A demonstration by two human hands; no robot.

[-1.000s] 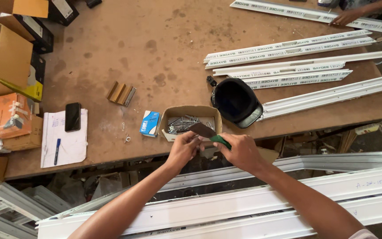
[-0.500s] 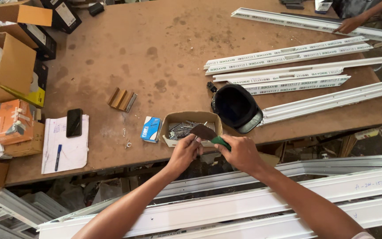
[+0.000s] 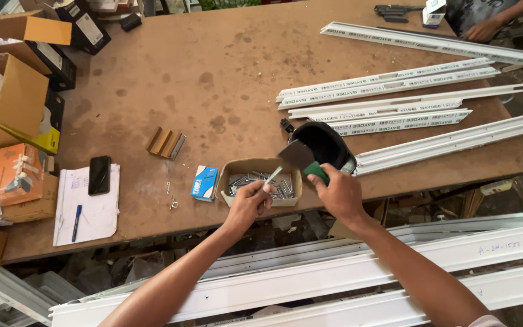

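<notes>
Working over the brown table (image 3: 152,79), my right hand (image 3: 340,194) grips a green-handled tool (image 3: 302,158), its long axis running up-left over a cardboard box of screws (image 3: 260,181). My left hand (image 3: 248,204) pinches one screw (image 3: 273,176), tip aimed up-right; its lower end is hidden by my fingers.

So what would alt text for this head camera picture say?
Over a small cardboard box of screws on a brown workbench, the left hand pinches one screw while the right hand holds a green-handled scraper. White profile strips lie to the right.
</notes>
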